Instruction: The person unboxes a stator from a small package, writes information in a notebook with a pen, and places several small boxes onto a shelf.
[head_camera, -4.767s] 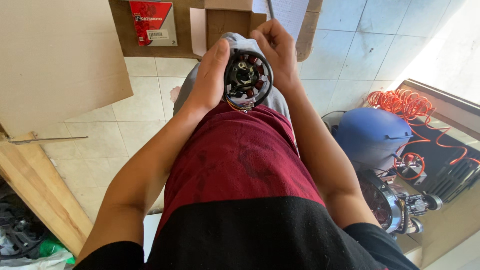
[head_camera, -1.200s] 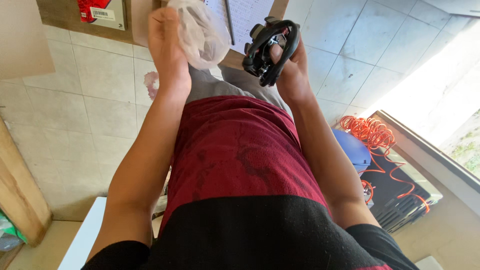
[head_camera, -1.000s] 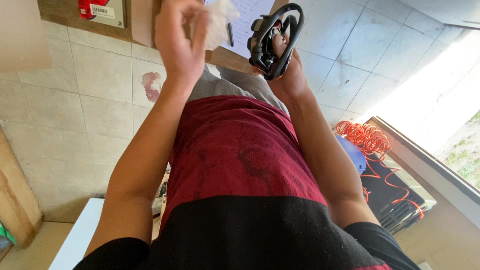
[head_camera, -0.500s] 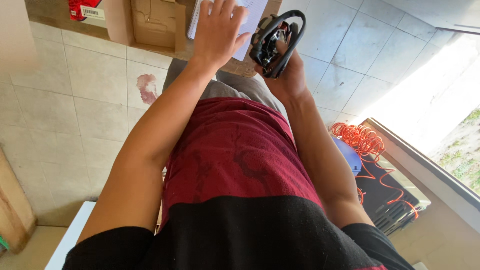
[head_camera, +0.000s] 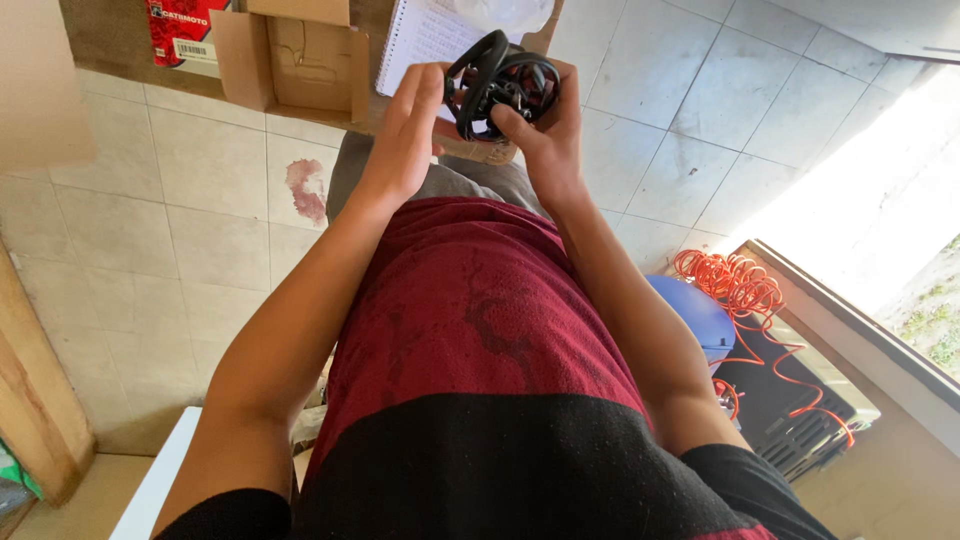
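A brown cardboard box (head_camera: 300, 60) sits on the tiled floor. Just right of the box lies a white spiral notebook (head_camera: 425, 35). In front of the notebook, the right hand (head_camera: 545, 125) grips a round black metal part with copper coils (head_camera: 498, 85). The left hand (head_camera: 405, 125) touches its side with flat fingers.

ahead: open brown cardboard box (head_camera: 300, 60), white spiral notebook (head_camera: 425, 40) crowd the brown surface | left: bare beige tiled floor (head_camera: 170, 210), open | right: blue rounded helmet (head_camera: 695, 315), tangled orange cable (head_camera: 740, 290) block low passage
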